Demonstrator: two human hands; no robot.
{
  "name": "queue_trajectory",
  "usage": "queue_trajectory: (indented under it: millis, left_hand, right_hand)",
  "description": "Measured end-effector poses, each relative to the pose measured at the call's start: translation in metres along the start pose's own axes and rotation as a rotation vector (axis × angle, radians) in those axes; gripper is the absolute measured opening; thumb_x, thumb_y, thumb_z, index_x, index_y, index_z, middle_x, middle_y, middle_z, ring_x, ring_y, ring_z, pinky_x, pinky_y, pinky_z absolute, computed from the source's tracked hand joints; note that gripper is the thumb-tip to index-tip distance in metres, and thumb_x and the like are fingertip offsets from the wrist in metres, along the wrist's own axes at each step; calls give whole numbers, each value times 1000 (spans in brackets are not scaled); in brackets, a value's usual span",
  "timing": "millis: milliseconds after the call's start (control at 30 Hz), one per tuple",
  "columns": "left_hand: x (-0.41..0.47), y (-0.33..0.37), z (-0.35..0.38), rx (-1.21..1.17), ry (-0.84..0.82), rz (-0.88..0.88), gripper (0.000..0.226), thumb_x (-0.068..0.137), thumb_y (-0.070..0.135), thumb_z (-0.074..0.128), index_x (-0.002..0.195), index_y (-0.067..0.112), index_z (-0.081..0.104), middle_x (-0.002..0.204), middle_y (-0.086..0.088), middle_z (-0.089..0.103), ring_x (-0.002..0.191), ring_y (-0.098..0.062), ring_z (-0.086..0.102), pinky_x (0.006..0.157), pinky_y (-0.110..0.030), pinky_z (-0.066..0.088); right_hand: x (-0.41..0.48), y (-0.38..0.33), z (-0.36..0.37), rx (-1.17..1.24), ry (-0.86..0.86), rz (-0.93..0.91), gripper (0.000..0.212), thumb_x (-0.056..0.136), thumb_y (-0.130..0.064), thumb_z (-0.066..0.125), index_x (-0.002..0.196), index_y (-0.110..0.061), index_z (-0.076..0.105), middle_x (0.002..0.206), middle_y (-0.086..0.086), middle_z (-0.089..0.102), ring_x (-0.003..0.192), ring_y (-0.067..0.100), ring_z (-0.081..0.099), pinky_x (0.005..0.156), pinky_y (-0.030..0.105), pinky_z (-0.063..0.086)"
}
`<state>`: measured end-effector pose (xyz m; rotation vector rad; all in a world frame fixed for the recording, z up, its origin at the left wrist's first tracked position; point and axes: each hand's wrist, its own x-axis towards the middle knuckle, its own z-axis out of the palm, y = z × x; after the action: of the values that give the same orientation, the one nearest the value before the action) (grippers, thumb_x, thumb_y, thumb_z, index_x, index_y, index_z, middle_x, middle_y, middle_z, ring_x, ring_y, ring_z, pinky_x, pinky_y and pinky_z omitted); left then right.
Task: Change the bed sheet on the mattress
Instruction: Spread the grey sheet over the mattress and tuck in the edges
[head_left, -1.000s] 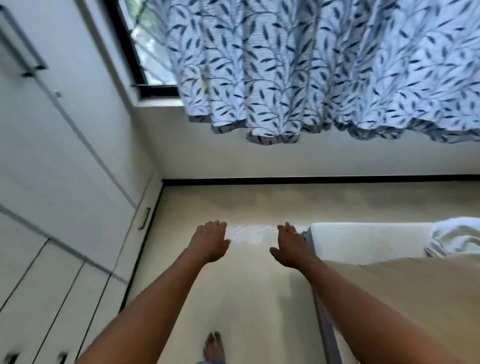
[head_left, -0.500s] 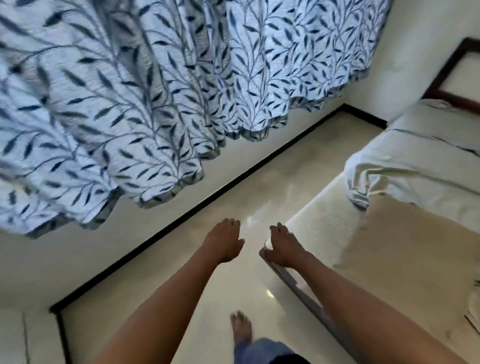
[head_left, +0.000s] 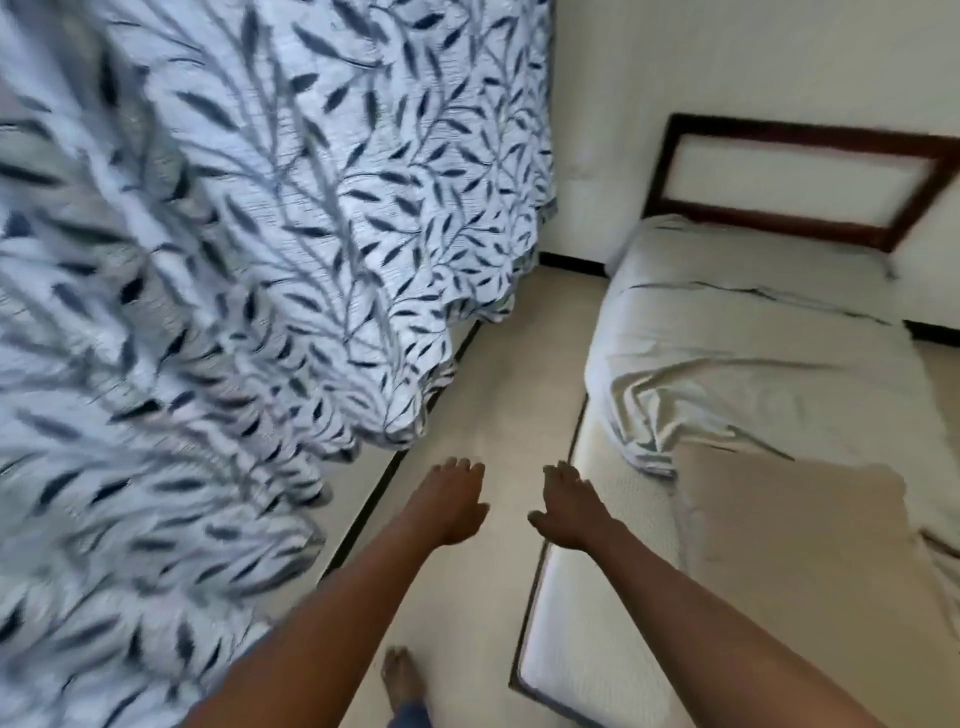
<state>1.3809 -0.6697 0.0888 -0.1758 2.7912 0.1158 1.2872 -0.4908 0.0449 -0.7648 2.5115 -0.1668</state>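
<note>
Headboard (head_left: 795, 179) swung into view, sheet (head_left: 727, 374) rumpled

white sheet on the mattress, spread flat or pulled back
Pulled back: the white sheet lies bunched toward the headboard, leaving the near mattress edge bare.

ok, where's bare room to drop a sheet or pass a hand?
Free: the floor strip between the curtain and the mattress, ahead of the left hand and right hand, both open. Also free is the bare mattress strip along its left edge, beside the beige sheet. Crowded: the head end, where the bunched white sheet lies up to the headboard.
</note>
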Motion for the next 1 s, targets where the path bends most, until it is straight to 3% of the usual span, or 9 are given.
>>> queue_trajectory:
  millis: [167, 300, 500, 767, 867, 1000]
  left_hand:
    - [114, -28, -41, 3, -10, 202, 54, 99, 39, 51, 142, 7, 43, 138, -16, 52, 129, -34, 48, 105, -40, 39]
    - [191, -40, -75, 32, -61, 340, 52, 99, 38, 52, 140, 7, 44, 136, -16, 54, 127, -34, 49, 105, -41, 40]
    - [322, -40, -109, 123, -132, 487, 53, 101, 37, 50, 143, 7, 41, 141, -16, 51, 132, -33, 45, 110, -42, 37]
    - [539, -19, -159, 193, -205, 542, 60, 103, 37, 47, 152, 7, 31, 152, -16, 42, 139, -32, 39, 114, -39, 32]
    - [622, -12, -203, 192, -175, 526, 60, 104, 36, 46, 154, 9, 29, 154, -14, 40, 142, -31, 36, 116, -39, 30]
    - [708, -10, -249, 237, -203, 499, 58, 103, 38, 47, 152, 11, 33, 152, -13, 43, 140, -31, 40, 115, -41, 34]
  right_hand:
    - [77, 11, -39, 97, 41, 204, 78, 92, -44, 60, 150, -2, 29, 152, 23, 35, 145, 39, 32, 116, 49, 33]
    - [116, 16, -72, 153, 64, 326, 80, 97, -41, 58, 155, 1, 22, 159, 26, 26, 149, 38, 26, 119, 48, 29]
    - [196, 61, -106, 278, 152, 477, 70, 96, -36, 61, 150, -4, 29, 151, 21, 36, 141, 37, 39, 113, 42, 37]
    - [351, 161, -167, 316, 66, 537, 72, 95, -36, 57, 151, -6, 26, 157, 21, 30, 146, 36, 33, 115, 45, 35]
    - [417, 201, -220, 289, 91, 503, 68, 95, -39, 58, 148, -7, 30, 155, 18, 32, 145, 34, 34, 113, 46, 37]
    - [479, 242, -284, 382, 168, 498, 75, 98, -39, 57, 157, -8, 23, 164, 15, 24, 153, 29, 22, 121, 45, 28]
